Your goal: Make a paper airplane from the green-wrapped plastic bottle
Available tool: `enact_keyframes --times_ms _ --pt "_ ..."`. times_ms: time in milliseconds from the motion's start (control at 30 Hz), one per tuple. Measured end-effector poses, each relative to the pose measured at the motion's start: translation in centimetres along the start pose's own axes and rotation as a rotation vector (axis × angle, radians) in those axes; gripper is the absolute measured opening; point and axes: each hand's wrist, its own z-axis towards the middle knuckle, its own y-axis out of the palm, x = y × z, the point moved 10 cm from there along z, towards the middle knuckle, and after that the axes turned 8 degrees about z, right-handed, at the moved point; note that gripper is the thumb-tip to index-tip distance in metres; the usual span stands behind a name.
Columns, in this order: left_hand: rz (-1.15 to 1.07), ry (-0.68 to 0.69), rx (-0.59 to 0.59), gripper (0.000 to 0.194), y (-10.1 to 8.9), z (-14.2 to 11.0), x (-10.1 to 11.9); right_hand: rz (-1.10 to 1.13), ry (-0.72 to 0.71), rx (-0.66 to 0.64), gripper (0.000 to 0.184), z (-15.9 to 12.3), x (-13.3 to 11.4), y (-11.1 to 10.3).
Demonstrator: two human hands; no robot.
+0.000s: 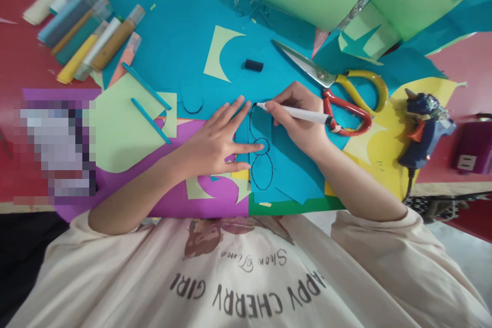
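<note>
My right hand grips a white marker, its tip touching a blue sheet of paper. Black outlines of two rounded loops and a curved line run down this sheet, and the marker's tip rests at the top of the curve. With fingers spread, my left hand lies flat across the sheet's left side and covers part of the drawing. A black marker cap lies farther back, above both hands. Near it is a pale green paper scrap with a curved cut.
Scissors with red and yellow handles lie just right of my right hand. A blue glue gun sits on yellow paper at the right. Several markers lie at the back left, near pale green paper bearing two blue strips.
</note>
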Motion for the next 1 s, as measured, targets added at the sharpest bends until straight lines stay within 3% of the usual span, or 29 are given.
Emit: enact_keyframes --times_ms 100,300,767,1000 --pt "-0.003 -0.009 0.002 0.044 -0.1 0.0 0.0 -0.011 0.003 0.045 0.037 0.0 0.0 -0.5" --pt "-0.011 -0.011 -0.004 0.04 -0.1 0.1 0.0 -0.02 -0.015 -0.001 0.036 0.0 0.1 0.0" --pt "-0.002 0.002 0.011 0.042 -0.1 0.0 0.0 -0.02 -0.008 0.045 0.037 0.1 -0.1 -0.7" --pt "0.035 0.014 0.029 0.041 -0.4 0.0 0.2 -0.015 -0.031 0.127 0.04 0.0 0.0 -2.1"
